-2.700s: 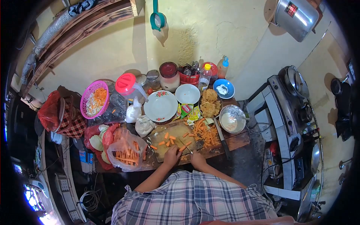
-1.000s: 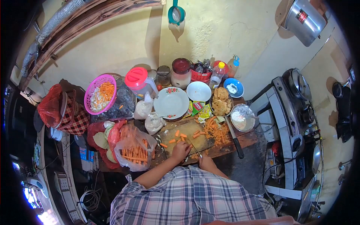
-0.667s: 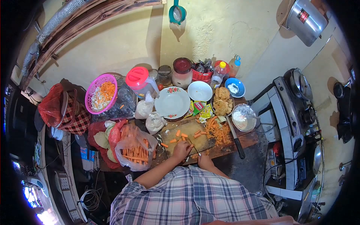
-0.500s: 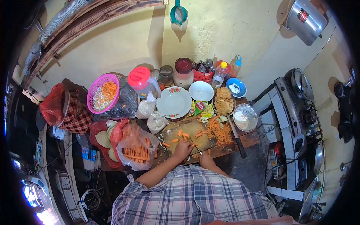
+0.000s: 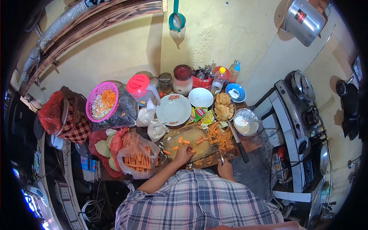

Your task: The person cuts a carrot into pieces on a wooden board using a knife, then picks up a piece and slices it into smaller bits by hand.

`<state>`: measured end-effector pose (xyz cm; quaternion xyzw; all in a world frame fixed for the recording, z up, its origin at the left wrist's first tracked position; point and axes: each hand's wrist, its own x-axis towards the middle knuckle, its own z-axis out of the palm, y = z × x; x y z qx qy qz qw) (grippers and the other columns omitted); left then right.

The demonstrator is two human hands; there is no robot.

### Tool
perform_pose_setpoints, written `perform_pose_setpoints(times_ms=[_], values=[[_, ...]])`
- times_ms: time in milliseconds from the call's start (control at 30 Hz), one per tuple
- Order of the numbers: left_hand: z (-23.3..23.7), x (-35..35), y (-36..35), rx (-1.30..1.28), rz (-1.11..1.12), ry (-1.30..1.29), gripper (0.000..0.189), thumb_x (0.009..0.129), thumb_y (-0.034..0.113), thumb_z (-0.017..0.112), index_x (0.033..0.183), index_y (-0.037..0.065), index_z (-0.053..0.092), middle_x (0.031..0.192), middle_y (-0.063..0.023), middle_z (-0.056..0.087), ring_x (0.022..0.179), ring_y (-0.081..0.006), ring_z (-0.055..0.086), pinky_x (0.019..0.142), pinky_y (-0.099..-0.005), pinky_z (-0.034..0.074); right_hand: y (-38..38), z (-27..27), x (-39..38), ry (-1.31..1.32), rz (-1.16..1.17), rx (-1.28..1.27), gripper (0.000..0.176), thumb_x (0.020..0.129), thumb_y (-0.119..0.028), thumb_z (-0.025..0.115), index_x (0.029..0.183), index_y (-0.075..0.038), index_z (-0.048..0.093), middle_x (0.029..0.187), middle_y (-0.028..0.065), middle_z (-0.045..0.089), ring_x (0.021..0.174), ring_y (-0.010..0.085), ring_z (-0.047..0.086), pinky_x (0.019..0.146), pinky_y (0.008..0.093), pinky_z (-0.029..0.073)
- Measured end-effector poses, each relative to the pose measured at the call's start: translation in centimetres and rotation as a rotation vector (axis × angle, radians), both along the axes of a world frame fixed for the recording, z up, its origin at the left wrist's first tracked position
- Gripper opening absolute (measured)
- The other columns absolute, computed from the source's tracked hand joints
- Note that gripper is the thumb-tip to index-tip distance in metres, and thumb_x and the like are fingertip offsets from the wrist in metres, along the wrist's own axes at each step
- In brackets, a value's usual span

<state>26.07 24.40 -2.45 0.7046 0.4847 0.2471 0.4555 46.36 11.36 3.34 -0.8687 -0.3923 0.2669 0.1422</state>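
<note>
My left hand (image 5: 184,154) is closed around a piece of carrot (image 5: 193,151) over the wooden cutting board (image 5: 188,135). In my right hand (image 5: 225,168) is a small knife (image 5: 220,153), its blade pointing up and away over the board's right edge, apart from the carrot. Several cut carrot pieces (image 5: 199,141) lie on the board beyond my left hand. Orange carrot peelings (image 5: 223,137) are heaped to the right of them. A large knife (image 5: 239,143) with a black handle rests beside the peelings.
Left of the board are a plastic bag of carrots (image 5: 137,160) and cabbage leaves (image 5: 102,148). Behind stand a floral plate (image 5: 172,109), a white bowl (image 5: 201,98) and a pink basket (image 5: 91,108) of shredded vegetables. A bowl of white batter (image 5: 245,124) sits right, near the stove (image 5: 293,92).
My right hand and the small knife have moved right, away from my left hand and the carrot piece. The view has shifted slightly.
</note>
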Motion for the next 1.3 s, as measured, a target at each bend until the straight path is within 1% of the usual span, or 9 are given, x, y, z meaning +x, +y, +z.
perform_pose_setpoints(times_ms=[67,133,167,233,267,433,533,833,1300], values=[[0.4,0.0,0.2,-0.136,0.047,-0.04,0.026,0.076,0.013,0.068,0.098,-0.001,0.061,0.071,-0.0097,0.06,0.073,-0.0172,0.063,0.061,-0.0305,0.051,0.4,0.2,-0.2,0.019,0.022,0.003,0.035,0.091,-0.033,0.047,0.1,-0.001,0.056,0.084,0.0279,0.061,0.083,0.0468,0.058,0.07,0.0519,0.045],[0.3,-0.4,0.7,-0.544,0.198,-0.417,0.029,0.081,0.009,0.062,0.109,0.002,0.059,0.081,-0.0067,0.059,0.074,-0.0149,0.061,0.064,-0.028,0.055,1.1,0.2,-0.6,0.113,0.089,0.257,0.037,0.092,-0.035,0.045,0.094,0.0,0.058,0.082,0.0258,0.061,0.082,0.045,0.058,0.067,0.0488,0.045],[0.2,-0.8,1.1,-0.541,0.203,-0.418,0.029,0.081,0.009,0.062,0.109,0.002,0.059,0.081,-0.0067,0.059,0.074,-0.0149,0.061,0.064,-0.028,0.055,1.4,0.4,-0.8,0.114,0.095,0.258,0.037,0.092,-0.035,0.045,0.094,0.0,0.058,0.082,0.0258,0.061,0.082,0.045,0.058,0.067,0.0488,0.045],[2.1,-1.7,2.1,-1.004,0.251,-0.716,0.031,0.085,0.006,0.056,0.116,0.005,0.057,0.092,-0.0079,0.058,0.08,-0.0191,0.062,0.071,-0.0319,0.057,2.6,3.7,-1.7,0.196,0.134,0.213,0.043,0.093,-0.036,0.043,0.081,0.001,0.061,0.072,0.0227,0.06,0.072,0.0416,0.059,0.061,0.0447,0.044],[2.4,-2.1,2.3,-1.036,0.219,-0.793,0.034,0.087,0.003,0.051,0.121,0.005,0.054,0.096,-0.0091,0.058,0.088,-0.0183,0.061,0.076,-0.0304,0.055,3.0,3.9,-1.9,0.197,0.14,0.214,0.043,0.093,-0.036,0.043,0.081,0.001,0.061,0.072,0.0227,0.06,0.072,0.0416,0.059,0.061,0.0447,0.044],[8.2,-3.6,2.1,-1.016,0.164,-0.95,0.034,0.088,0.007,0.056,0.122,0.003,0.052,0.104,-0.0093,0.059,0.095,-0.017,0.06,0.081,-0.0274,0.053,4.8,5.9,-2.8,0.137,0.358,0.548,0.038,0.086,-0.031,0.054,0.062,-0.002,0.06,0.053,0.0165,0.053,0.049,0.0335,0.055,0.048,0.0397,0.04],[11.5,-4.0,1.5,-0.957,0.162,-0.961,0.033,0.088,0.01,0.059,0.119,0.002,0.052,0.106,-0.0081,0.06,0.093,-0.0161,0.061,0.081,-0.0267,0.053,6.2,7.6,-2.8,-0.017,0.441,0.738,0.034,0.078,-0.026,0.059,0.056,-0.002,0.055,0.051,0.0162,0.05,0.047,0.0316,0.053,0.045,0.0391,0.038],[14.7,-4.6,0.5,-0.874,0.11,-0.997,0.031,0.085,0.01,0.063,0.114,0.001,0.056,0.101,-0.0066,0.063,0.088,-0.0142,0.063,0.077,-0.0259,0.054,7.9,11.5,-2.6,-0.123,0.577,0.883,0.029,0.068,-0.022,0.058,0.048,-0.004,0.048,0.046,0.0141,0.044,0.043,0.0312,0.049,0.044,0.0401,0.036],[16.3,-3.5,-0.3,-0.803,0.094,-1.022,0.032,0.084,0.005,0.064,0.114,-0.001,0.057,0.1,-0.0094,0.063,0.086,-0.0163,0.064,0.078,-0.028,0.054,8.1,12.6,-2.9,-0.168,0.6,0.956,0.029,0.066,-0.023,0.059,0.046,-0.006,0.047,0.044,0.0119,0.042,0.042,0.0305,0.046,0.043,0.0402,0.035]])
